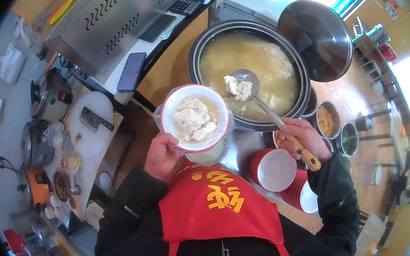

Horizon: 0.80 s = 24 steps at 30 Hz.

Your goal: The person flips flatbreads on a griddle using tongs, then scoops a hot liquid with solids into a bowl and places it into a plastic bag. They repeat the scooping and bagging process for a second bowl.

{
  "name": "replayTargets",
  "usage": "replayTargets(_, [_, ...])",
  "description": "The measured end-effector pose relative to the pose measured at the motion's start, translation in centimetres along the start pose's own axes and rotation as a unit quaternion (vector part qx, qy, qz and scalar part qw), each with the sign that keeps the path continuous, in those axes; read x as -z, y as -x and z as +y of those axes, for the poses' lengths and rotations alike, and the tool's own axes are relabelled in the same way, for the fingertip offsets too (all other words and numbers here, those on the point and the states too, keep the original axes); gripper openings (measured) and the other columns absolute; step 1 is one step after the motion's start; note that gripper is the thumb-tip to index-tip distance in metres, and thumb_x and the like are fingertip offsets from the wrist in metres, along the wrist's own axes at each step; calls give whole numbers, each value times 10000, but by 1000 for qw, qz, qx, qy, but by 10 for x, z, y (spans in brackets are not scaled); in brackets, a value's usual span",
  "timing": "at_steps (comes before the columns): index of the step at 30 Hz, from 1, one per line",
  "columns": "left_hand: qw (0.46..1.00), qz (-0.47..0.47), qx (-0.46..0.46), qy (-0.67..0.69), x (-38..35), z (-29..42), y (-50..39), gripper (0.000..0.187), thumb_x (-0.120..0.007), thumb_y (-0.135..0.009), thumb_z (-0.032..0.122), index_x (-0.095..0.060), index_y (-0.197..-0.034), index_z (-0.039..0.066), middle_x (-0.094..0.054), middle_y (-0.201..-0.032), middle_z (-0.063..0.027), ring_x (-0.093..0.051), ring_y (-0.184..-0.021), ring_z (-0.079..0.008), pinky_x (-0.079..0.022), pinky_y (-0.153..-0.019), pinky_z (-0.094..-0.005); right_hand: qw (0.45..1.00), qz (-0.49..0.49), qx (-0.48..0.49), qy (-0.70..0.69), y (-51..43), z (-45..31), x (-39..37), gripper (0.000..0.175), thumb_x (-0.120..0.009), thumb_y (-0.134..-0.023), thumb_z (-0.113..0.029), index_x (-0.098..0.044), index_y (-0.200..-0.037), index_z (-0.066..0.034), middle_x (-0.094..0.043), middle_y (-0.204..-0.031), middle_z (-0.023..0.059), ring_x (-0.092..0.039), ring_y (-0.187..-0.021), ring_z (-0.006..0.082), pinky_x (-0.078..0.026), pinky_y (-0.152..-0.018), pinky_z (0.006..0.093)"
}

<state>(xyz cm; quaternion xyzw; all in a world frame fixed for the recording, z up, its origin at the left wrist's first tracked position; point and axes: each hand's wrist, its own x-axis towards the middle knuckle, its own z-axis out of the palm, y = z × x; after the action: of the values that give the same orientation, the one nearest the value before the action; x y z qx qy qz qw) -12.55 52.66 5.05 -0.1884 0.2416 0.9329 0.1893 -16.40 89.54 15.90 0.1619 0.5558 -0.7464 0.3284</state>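
My left hand (162, 155) grips a red-rimmed white bowl (165, 113) lined with a clear plastic bag. Pale, lumpy tofu-like curds (194, 117) and some liquid lie in it. In my right hand (303, 137) is the wooden-ended handle of a metal ladle (247, 79), its head over the big round pot (197, 58) and carrying more pale curds (237, 87). Yellowish liquid with curds fills much of the pot. The bowl is beside the pot's near left rim. Just below the bowl, a patterned plate or dish (213, 154) is partly hidden.
A dark pot lid (318, 39) stands tilted at the pot's right. Red-and-white bowls (274, 169) are stacked near my right forearm, by metal containers of shredded food (327, 119) and chopped greens (348, 138). A phone (132, 71) lies left; a cleaver (94, 119) rests on a round board. Seated people appear far right.
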Motion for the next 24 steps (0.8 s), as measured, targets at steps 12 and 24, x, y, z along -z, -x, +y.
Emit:
replayTargets(12, [1000, -17, 10, 4, -3, 0, -8, 655, -490, -787, -58, -466, -1442, -47, -564, -1443, -185, -547, -1331, -337, -396, -1179, -455, 991, -80, -30, 102, 41, -38, -50, 371, -538, -1010, -43, -566, -1368, 48, -630, -828, 33, -563, -507, 78, -456, -441, 207])
replayTargets(24, [1000, -12, 10, -21, -9, 1, -2, 519, -487, -880, -15, -528, -1396, -52, -562, -1454, -156, -526, -1347, -287, -402, -1171, -412, 701, -17, 335, 630, 34, 13, -68, 458, -616, -921, -26, -552, -1369, 47, -590, -921, 216, -641, -781, 413, -540, -700, 448])
